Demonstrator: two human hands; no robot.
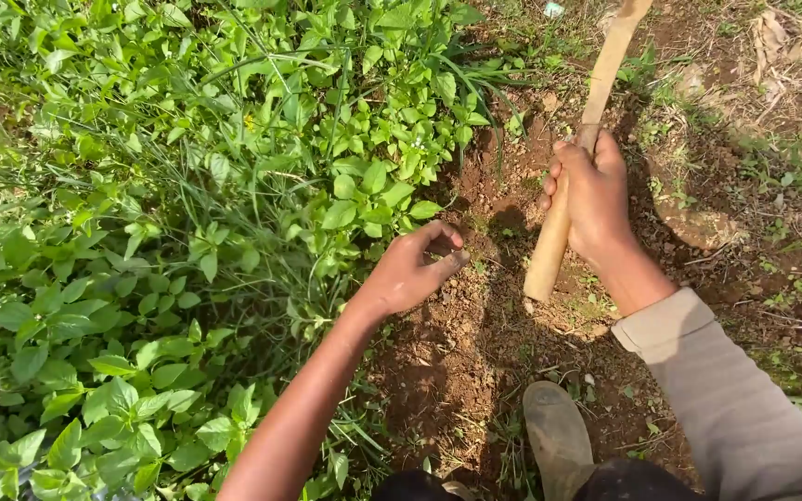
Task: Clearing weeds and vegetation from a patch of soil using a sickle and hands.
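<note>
The right hand (594, 197) is wrapped tight around a pale wooden handle (579, 158), gripped low so it stands slanted over the bare red soil (457, 357). The left hand (412, 270), holding nothing, curls its fingers loosely at the edge of the leafy green plants (187, 213), just above the dirt.

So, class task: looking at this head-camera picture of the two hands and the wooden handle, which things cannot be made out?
- Wooden handle: its working end is cut off by the top edge.
- Right hand: palm hidden, wrapped round the handle.
- Left hand: whether the curled fingers pinch anything is too small to tell.
- Boot: partly cut off by the bottom edge.
</note>
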